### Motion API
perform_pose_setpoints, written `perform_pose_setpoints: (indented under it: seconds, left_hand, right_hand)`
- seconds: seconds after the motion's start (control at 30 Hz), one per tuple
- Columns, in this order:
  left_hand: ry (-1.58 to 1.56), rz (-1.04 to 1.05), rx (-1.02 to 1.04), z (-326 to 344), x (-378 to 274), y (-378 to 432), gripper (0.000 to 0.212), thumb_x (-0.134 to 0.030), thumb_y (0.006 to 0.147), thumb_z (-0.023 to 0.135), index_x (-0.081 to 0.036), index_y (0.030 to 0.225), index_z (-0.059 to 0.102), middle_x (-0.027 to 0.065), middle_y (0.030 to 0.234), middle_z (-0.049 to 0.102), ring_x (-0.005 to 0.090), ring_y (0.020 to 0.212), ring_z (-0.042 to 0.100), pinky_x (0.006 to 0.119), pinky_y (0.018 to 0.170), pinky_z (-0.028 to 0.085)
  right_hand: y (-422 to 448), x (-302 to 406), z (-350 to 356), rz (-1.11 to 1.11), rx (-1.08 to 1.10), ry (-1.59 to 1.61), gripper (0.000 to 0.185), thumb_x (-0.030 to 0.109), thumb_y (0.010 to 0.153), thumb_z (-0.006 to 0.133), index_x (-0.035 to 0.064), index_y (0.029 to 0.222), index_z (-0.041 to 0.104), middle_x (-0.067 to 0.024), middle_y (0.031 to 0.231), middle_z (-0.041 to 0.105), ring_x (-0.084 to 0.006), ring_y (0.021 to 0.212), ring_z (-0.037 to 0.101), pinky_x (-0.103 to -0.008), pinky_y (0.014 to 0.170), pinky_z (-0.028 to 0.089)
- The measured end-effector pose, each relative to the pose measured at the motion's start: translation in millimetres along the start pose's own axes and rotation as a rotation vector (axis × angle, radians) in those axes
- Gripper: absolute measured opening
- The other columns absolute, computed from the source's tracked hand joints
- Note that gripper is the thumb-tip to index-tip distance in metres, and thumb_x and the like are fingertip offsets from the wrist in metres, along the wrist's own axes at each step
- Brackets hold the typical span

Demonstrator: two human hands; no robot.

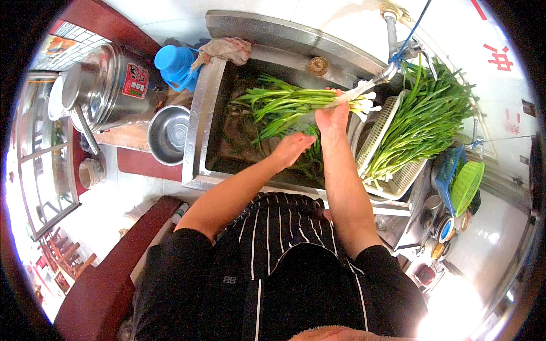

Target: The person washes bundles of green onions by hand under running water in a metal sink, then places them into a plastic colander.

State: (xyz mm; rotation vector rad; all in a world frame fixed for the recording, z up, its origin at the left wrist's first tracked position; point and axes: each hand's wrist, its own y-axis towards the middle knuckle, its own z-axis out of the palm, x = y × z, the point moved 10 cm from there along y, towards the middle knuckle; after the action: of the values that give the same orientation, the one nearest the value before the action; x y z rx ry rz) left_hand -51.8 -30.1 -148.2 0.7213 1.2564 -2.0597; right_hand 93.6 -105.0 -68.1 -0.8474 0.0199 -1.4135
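Observation:
My right hand [333, 117] grips a bunch of scallions [294, 101] near its white root ends, over the stainless steel sink [197, 140]. The green leaves point left. Water from the metal tap [387, 73] runs onto the white ends and my fingers. Lower and to the left, my left hand [294, 150] is held above the sink with its fingers curled; whether it pinches anything is hidden. Loose green leaves [313, 160] lie in the sink beneath it. To the right, a cream plastic basket [379, 132] carries a large heap of similar long greens [420, 115].
A crumpled cloth [226, 49] hangs over the sink's back left corner. Left of the sink are a blue plastic jug [177, 64], a metal bowl [170, 134] and a large steel pot [123, 85]. Blue [448, 179] and green plastic baskets [468, 187] stand at far right.

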Motion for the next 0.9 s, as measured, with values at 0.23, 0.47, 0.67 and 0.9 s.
perform_pose_setpoints:
  seconds: [0.23,0.47,0.67,0.9]
  left_hand:
    - [-0.912,0.057,0.191,26.5,-57.3,27.8,0.086,-0.072,0.089,0.052,-0.014,0.151,0.038,0.0116,0.154,0.040,0.0282,0.142,0.034,0.053,0.117,0.022]
    - [-1.181,0.087,0.013,5.1,-75.0,38.6,0.041,-0.034,0.096,0.056,-0.002,0.119,0.061,0.0152,0.117,0.066,0.0321,0.110,0.062,0.049,0.104,0.047]
    - [-1.152,0.067,-0.173,-23.5,-58.6,42.5,0.023,-0.020,0.096,0.057,0.000,0.107,0.060,0.0140,0.104,0.067,0.0313,0.099,0.064,0.047,0.095,0.053]
    - [-1.132,0.090,-0.081,-5.2,-75.6,44.0,0.026,-0.022,0.097,0.055,0.000,0.109,0.058,0.0154,0.103,0.065,0.0316,0.098,0.064,0.048,0.093,0.053]
  right_hand:
    - [-36.5,-7.0,-19.4,0.075,0.048,-0.011,0.021,0.021,0.099,0.057,0.0028,0.110,0.057,-0.0113,0.105,0.063,-0.0283,0.106,0.059,-0.0445,0.100,0.048]
    - [-91.7,-30.9,-58.9,0.280,-0.013,-0.248,0.041,0.026,0.098,0.064,0.0014,0.129,0.054,-0.0145,0.135,0.056,-0.0265,0.119,0.056,-0.0402,0.106,0.047]
    - [-163.5,24.9,6.1,0.291,0.357,-1.048,0.030,0.019,0.098,0.064,0.0049,0.124,0.062,-0.0085,0.120,0.067,-0.0231,0.111,0.063,-0.0365,0.094,0.052]
    - [-104.1,31.4,51.1,-0.492,0.639,-2.133,0.041,0.025,0.082,0.078,0.0042,0.114,0.063,-0.0197,0.108,0.069,-0.0367,0.098,0.067,-0.0424,0.085,0.053]
